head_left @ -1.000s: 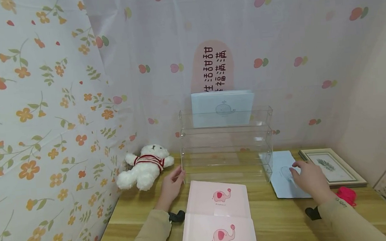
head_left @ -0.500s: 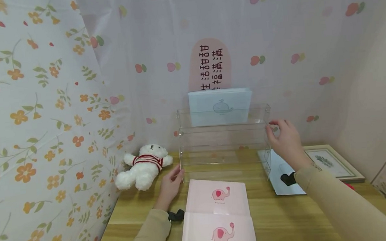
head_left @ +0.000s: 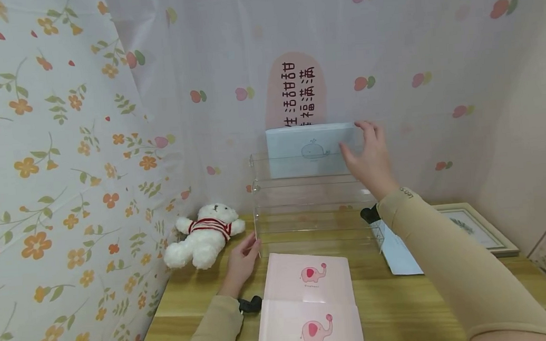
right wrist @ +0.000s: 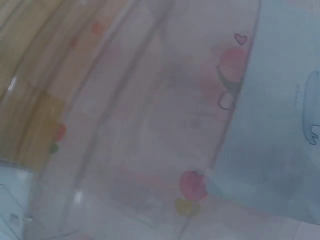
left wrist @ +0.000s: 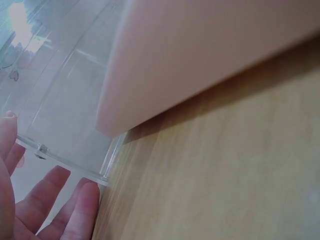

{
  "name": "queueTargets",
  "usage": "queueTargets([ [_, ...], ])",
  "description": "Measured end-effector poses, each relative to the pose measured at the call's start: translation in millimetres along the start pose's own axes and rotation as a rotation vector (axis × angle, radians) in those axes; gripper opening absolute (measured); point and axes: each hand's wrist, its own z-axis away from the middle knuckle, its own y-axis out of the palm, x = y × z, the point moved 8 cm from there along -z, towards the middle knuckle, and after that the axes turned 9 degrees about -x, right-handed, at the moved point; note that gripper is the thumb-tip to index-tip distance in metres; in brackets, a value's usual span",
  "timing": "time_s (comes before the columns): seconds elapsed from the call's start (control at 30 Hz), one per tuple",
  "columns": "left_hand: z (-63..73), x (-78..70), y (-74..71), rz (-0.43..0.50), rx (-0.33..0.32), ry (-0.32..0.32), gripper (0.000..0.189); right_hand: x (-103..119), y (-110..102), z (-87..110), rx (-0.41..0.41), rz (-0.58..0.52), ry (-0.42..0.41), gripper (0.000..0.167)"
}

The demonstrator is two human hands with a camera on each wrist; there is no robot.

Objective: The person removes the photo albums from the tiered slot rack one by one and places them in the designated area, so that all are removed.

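Note:
A light-blue booklet with a whale drawing (head_left: 286,148) stands upright in the top tier of a clear acrylic rack (head_left: 314,223). My right hand (head_left: 369,156) is at its upper right corner, fingertips by the top edge and thumb spread apart over the front. The right wrist view shows the booklet (right wrist: 270,135) but not the hand. My left hand (head_left: 241,262) holds the rack's left side panel low down. In the left wrist view its fingers (left wrist: 42,195) lie along the outside of the panel, the thumb on the other side. Two pink elephant booklets (head_left: 281,281) overlap in front of the rack.
A white teddy bear in a striped top (head_left: 210,227) lies left of the rack. Another light-blue booklet (head_left: 400,254) lies to the right, partly behind my right forearm. Beyond it is a framed leaf picture (head_left: 491,229). Patterned cloth covers the walls behind and at left.
My right hand has risen from the blue booklet on the table, past the rack's right side, to the whale booklet on top. My left hand has stayed on the rack.

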Motion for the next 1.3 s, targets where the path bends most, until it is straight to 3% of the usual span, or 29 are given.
queueTargets([
  [0.13, -0.8, -0.4, 0.3, 0.009, -0.013, 0.005, 0.048, 12.3, 10.0, -14.8, 0.098, 0.051, 0.017, 0.075],
  [0.3, -1.3, 1.1, 0.9, -0.007, -0.014, 0.006, 0.047, 20.8, 26.5, -20.1, 0.251, 0.193, -0.006, 0.079],
  [0.43, -1.1, 3.2, 2.3, -0.029, -0.006, -0.001, 0.047, 23.0, 33.0, -18.9, 0.3, 0.273, -0.049, 0.08],
  [0.67, -1.9, 0.5, -0.7, -0.034, -0.015, 0.006, 0.046, 21.0, 33.1, -19.8, 0.265, 0.219, -0.035, 0.072],
  [1.03, 2.3, 0.3, -4.5, -0.005, -0.028, -0.007, 0.047, 12.4, 40.9, -30.9, 0.276, -0.009, 0.22, 0.046],
  [1.2, -0.7, -1.6, -0.8, -0.012, -0.007, 0.021, 0.047, 9.9, 39.0, -31.7, 0.202, -0.063, 0.3, 0.036],
  [1.3, -2.3, 0.1, -0.1, -0.029, -0.005, 0.029, 0.047, 11.1, 38.0, -29.3, 0.161, -0.066, 0.299, 0.033],
])
